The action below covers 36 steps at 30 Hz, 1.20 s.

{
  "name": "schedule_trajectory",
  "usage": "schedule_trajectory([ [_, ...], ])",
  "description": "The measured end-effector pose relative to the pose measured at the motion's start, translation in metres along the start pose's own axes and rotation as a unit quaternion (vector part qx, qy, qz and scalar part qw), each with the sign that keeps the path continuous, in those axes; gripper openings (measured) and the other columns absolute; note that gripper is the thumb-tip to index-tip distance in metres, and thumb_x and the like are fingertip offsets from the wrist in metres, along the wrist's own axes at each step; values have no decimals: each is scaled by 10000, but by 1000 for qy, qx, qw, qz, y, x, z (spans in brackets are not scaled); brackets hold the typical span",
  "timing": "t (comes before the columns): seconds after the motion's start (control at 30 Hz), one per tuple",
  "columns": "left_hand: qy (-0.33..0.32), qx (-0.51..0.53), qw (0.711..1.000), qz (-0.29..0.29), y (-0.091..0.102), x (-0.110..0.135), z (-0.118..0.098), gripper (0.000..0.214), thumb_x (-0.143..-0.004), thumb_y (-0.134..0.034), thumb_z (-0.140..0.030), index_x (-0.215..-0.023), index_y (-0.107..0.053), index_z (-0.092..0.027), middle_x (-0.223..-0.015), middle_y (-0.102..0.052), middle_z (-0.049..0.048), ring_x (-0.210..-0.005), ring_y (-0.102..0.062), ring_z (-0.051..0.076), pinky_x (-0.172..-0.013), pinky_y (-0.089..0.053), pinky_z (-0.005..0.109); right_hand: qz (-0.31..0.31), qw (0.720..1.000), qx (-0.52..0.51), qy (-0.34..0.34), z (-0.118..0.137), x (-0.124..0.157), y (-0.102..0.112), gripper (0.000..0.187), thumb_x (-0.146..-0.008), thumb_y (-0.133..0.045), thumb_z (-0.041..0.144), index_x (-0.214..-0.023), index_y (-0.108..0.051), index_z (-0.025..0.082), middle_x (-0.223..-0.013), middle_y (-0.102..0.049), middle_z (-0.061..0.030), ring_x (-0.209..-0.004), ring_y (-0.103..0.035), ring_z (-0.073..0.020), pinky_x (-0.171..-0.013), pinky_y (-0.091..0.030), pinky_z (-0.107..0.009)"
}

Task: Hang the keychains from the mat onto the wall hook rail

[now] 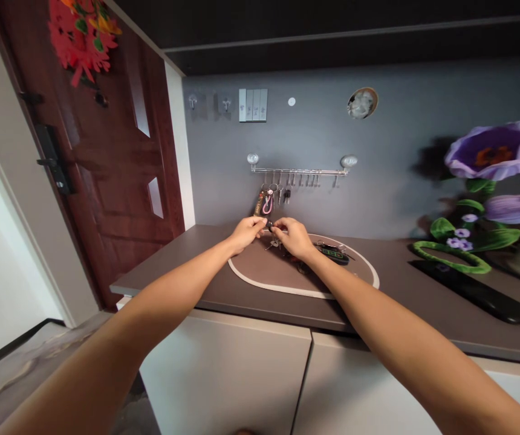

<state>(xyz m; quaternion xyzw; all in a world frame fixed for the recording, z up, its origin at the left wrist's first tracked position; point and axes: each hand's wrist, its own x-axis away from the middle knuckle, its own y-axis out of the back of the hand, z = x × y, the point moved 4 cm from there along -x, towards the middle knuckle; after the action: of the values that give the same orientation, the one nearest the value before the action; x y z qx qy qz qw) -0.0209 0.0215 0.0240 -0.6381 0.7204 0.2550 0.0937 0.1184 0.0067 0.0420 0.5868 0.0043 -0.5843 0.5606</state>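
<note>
Between my two hands, above the brown oval mat (260,273) with a white rim, is a bunch of keys (269,225) with a small dark piece at its top. My left hand (246,234) pinches it from the left, thumb and forefinger together. From the right, my right hand (292,235) pinches it too, covering part of it. Metal keys show just under my fingers. Beside my right wrist, a black fob with green marks (334,255) and other keys lie on the mat, partly hidden by my right arm.
A hook rail (300,172) on the grey wall carries a pink carabiner (267,204), a strap (258,205) and several keys at its left end. Purple artificial flowers (498,151) and a black elongated object (482,295) occupy the counter's right. A dark red door (119,181) stands left.
</note>
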Motion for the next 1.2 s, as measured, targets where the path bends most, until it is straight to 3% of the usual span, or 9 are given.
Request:
schedule_trajectory([
  [0.3,12,21,999,24,-2,-2,4,325,-766,-493,-425,-698,-576,-118,-584,-544,-2,-518,-450,63,-530,-357,199,-46,998,-40,-22,-5,0,5,195,-774,-479,228,-954,-539,186,-850,-613,-24,-749,-549,-127,-715,-396,-242],
  [0.5,33,74,996,35,-3,-2,6,264,-774,-495,-367,-701,-547,-118,-609,-543,2,-521,-466,57,-516,-354,187,-37,998,2,42,0,-1,9,105,-782,-484,222,-819,-574,181,-794,-593,-31,-772,-517,-137,-718,-376,-238],
  [0.73,66,73,995,29,-2,-1,9,229,-787,-487,-328,-692,-527,-123,-605,-525,-3,-520,-470,59,-510,-349,190,-14,1000,-4,25,1,-1,12,109,-782,-490,205,-739,-585,171,-785,-596,-46,-779,-512,-146,-722,-368,-247],
  [0.9,76,28,996,41,-10,0,3,259,-800,-476,-344,-683,-514,-116,-629,-529,-1,-554,-468,65,-550,-361,200,1,991,-122,-48,-8,-2,12,134,-748,-508,269,-707,-573,159,-726,-591,-26,-726,-515,-137,-704,-375,-253],
  [1.2,93,-10,995,36,-26,-13,-30,228,-826,-428,-289,-715,-534,-121,-654,-541,3,-597,-486,81,-613,-387,222,-54,920,-358,-150,-31,-12,15,317,-625,-593,448,-709,-547,146,-668,-552,3,-638,-476,-104,-685,-395,-262],
])
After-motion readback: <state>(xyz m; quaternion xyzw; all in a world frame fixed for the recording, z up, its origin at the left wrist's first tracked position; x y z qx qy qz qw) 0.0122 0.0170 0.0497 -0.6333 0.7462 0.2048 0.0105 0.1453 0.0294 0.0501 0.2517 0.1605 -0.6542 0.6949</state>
